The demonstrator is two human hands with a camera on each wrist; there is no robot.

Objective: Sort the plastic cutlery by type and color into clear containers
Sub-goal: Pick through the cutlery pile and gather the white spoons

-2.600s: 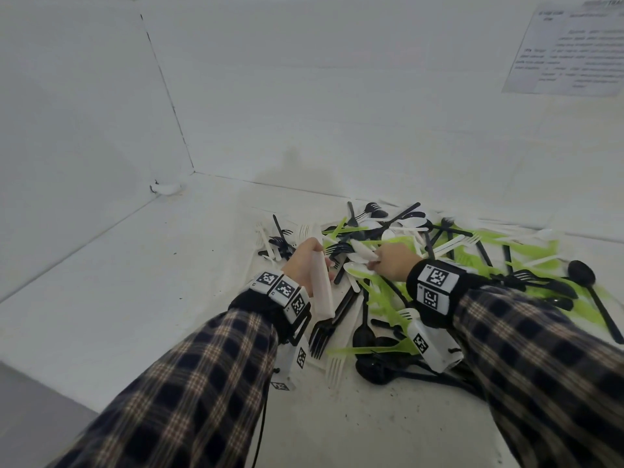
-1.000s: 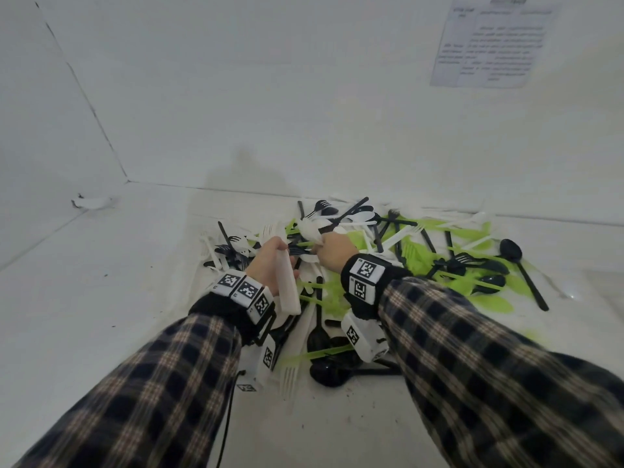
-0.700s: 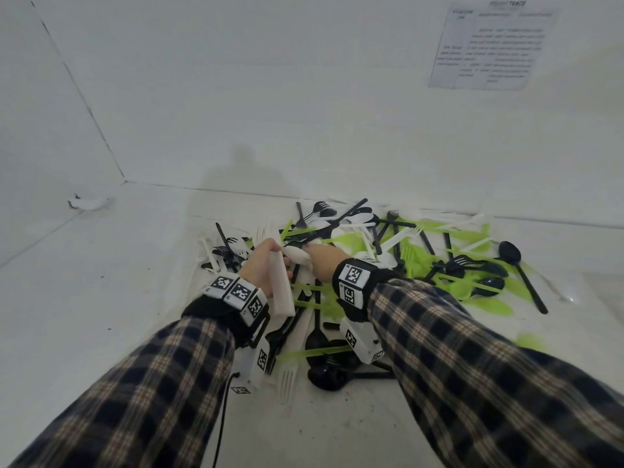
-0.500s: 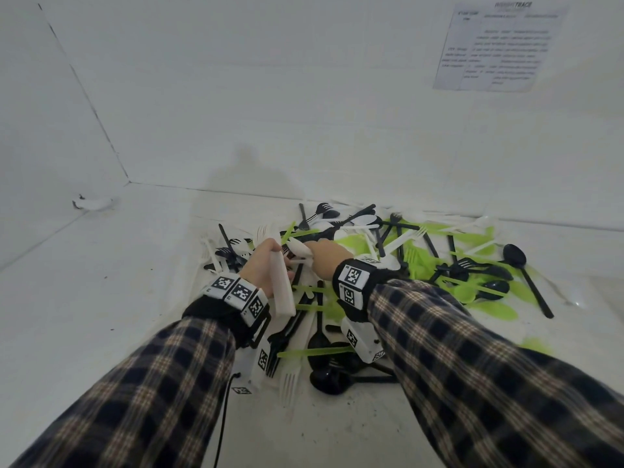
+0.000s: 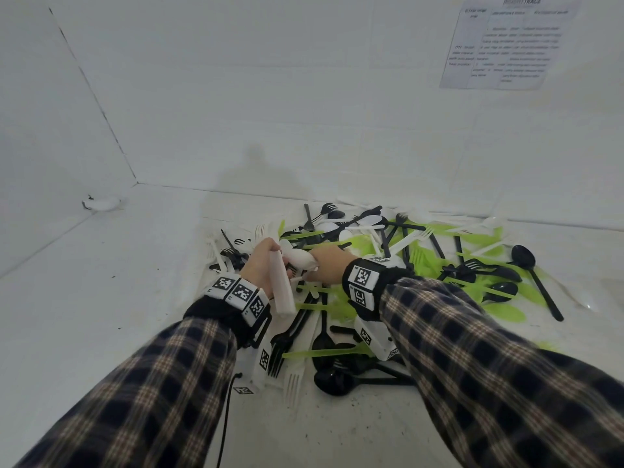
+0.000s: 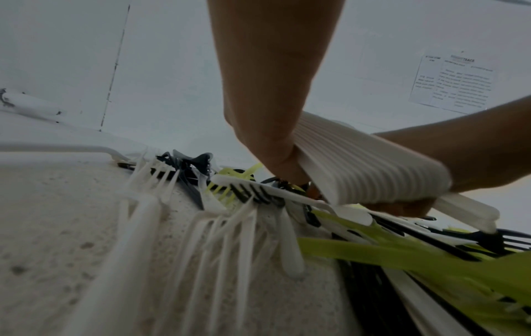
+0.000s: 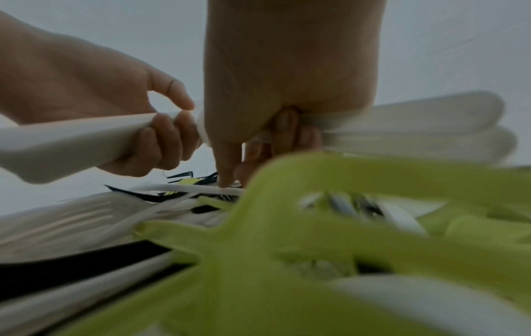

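Observation:
A mixed pile of black, white and lime-green plastic cutlery [image 5: 388,265] lies on the white surface. My left hand [image 5: 266,261] grips a thick stack of nested white cutlery [image 5: 282,288] by the handles; the ribbed stack [image 6: 373,163] also shows in the left wrist view. My right hand [image 5: 317,265] is right beside it, holding a few white spoons [image 5: 299,258]. In the right wrist view these white pieces [image 7: 416,127] stick out to the right, and one right finger [image 7: 227,168] points down onto the pile. Blurred green cutlery [image 7: 316,227] fills the foreground there.
White walls enclose the surface, meeting in a corner at the back left. A printed sheet [image 5: 506,45] hangs on the back wall. A small white object [image 5: 101,202] lies by the left wall. Bare surface [image 5: 101,315] stretches left of the pile.
My right hand has drawn back from the pile to the left hand, bringing white spoons up against the stack. The left hand has stayed in place with its stack.

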